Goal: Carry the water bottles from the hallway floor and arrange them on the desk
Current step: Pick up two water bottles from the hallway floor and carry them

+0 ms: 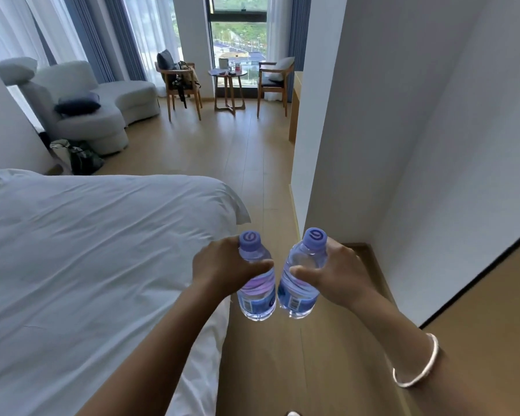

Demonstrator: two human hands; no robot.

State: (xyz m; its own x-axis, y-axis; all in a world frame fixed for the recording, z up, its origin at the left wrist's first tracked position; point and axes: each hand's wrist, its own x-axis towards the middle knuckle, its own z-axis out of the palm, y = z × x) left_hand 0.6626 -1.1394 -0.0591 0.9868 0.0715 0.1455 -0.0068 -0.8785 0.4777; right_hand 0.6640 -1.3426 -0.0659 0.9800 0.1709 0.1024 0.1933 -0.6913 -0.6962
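Note:
My left hand grips a clear water bottle with a purple cap and blue label, held upright. My right hand grips a second, matching water bottle, tilted slightly left. The two bottles hang side by side, almost touching, above the wooden floor between the bed and a white wall. A light wooden desk edge shows past the wall corner at the far right.
A white bed fills the left. A white wall stands at the right, with a wooden floor aisle between. Beyond are a grey sofa, two wooden chairs and a small round table by the window.

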